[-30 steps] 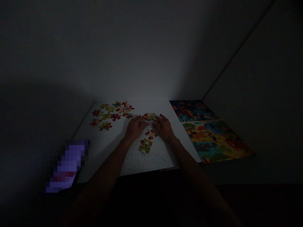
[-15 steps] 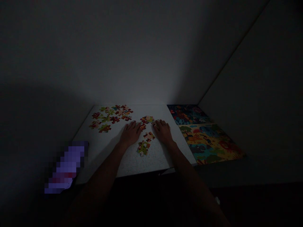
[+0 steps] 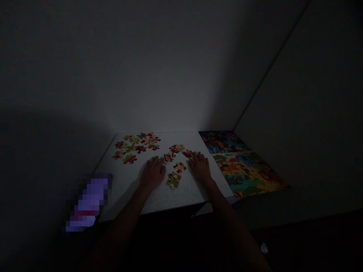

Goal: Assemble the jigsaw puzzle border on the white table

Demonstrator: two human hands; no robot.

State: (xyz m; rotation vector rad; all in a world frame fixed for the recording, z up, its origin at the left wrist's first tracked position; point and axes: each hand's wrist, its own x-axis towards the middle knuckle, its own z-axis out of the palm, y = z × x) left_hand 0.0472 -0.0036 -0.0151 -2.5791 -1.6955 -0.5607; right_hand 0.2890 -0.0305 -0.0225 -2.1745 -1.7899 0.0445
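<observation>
Left of the puzzle pieces (image 3: 130,159), an illegible lit screen (image 3: 92,194).

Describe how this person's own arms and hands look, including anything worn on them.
The left hand and right hand are ungloved. The left forearm and right forearm show no sleeve, watch or bracelet where the light reaches. Nearer the camera, shadow hides whether sleeves begin. It is too dark to rule out a ring.

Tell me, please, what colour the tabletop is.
The tabletop is white, best seen in the head view.
</observation>
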